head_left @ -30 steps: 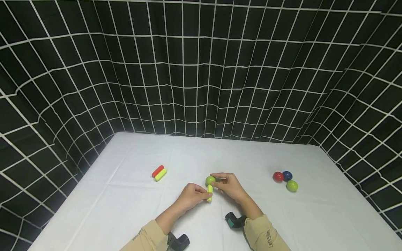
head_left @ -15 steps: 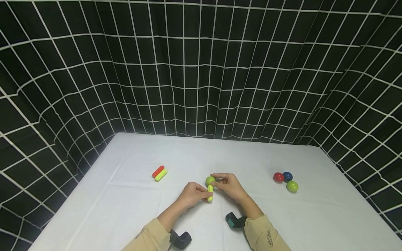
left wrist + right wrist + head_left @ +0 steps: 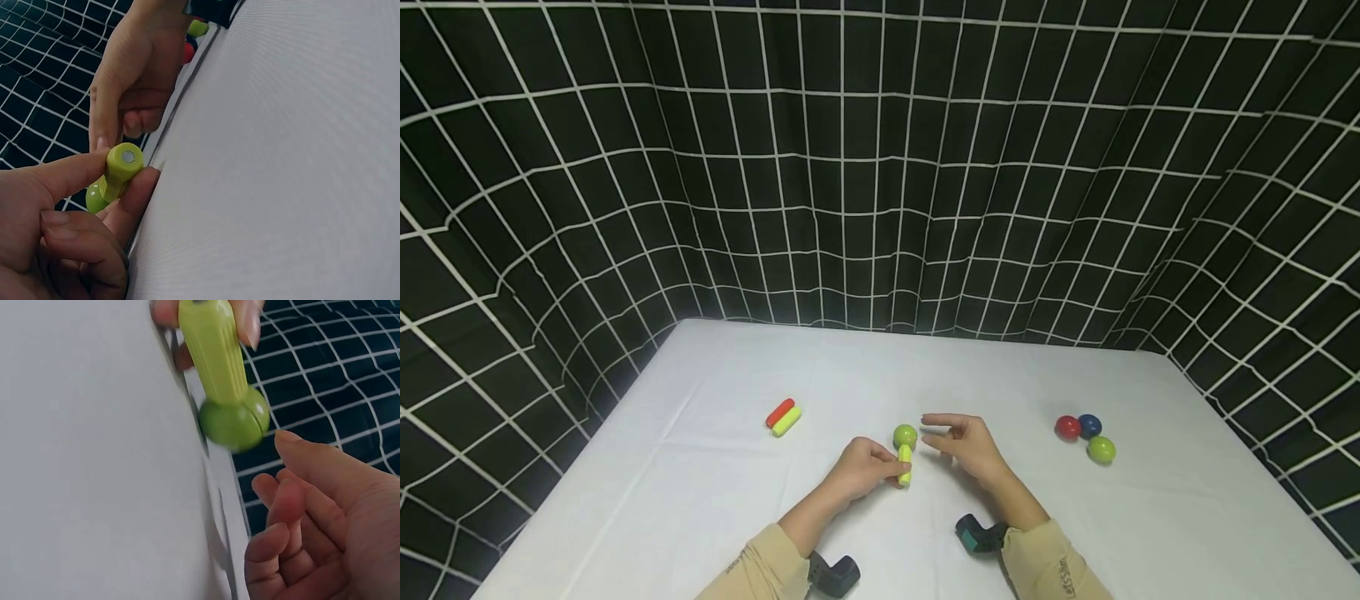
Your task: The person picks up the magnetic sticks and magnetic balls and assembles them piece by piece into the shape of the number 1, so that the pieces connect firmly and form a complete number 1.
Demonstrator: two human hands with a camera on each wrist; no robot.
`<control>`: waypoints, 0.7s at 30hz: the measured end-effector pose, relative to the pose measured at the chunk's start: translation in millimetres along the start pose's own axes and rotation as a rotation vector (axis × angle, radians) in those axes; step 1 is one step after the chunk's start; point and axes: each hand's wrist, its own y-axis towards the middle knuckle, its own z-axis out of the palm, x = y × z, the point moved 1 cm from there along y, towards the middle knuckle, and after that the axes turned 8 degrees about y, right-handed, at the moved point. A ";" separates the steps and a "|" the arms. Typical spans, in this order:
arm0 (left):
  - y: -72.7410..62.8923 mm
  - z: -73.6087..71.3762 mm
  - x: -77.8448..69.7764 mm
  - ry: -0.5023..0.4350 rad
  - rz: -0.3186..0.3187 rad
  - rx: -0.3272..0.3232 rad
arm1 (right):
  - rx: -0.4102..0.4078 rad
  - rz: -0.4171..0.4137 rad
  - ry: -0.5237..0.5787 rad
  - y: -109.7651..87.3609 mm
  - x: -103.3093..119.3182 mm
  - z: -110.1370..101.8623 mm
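A small green maraca, with a fluted yellow-green handle [image 3: 217,359] and a rounded green head [image 3: 232,426], is in the middle of the head view. My left hand [image 3: 857,473] pinches the handle between thumb and fingers, the head pointing away from me. In the left wrist view a round grey spot marks the handle's end [image 3: 127,156]. My right hand [image 3: 972,446] is just right of the head, thumb and fingers apart, with nothing between them. The right wrist view shows a small gap between its thumb [image 3: 290,439] and the head.
At left on the white-covered table [image 3: 715,500] lie a red handle [image 3: 780,413] and a yellow-green handle [image 3: 787,422], side by side. At right, red [image 3: 1067,428], blue [image 3: 1090,426] and green [image 3: 1102,450] rounded heads sit close together. A black gridded curtain [image 3: 880,192] stands behind.
My right hand has let go of the green head and moved off to the right, its fingers spread. My left hand still holds the handle, in nearly the same place.
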 end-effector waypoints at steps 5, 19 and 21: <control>0.1 1.0 0.1 -0.006 -0.001 -0.009 | -0.084 0.006 0.007 -8.2 -4.2 -18.9; 0.6 2.0 2.3 -0.023 0.013 -0.004 | -0.179 -0.009 -0.007 -19.5 -14.2 -49.8; 0.8 1.9 2.6 -0.028 0.016 -0.004 | -0.187 -0.017 -0.012 -20.6 -15.2 -53.2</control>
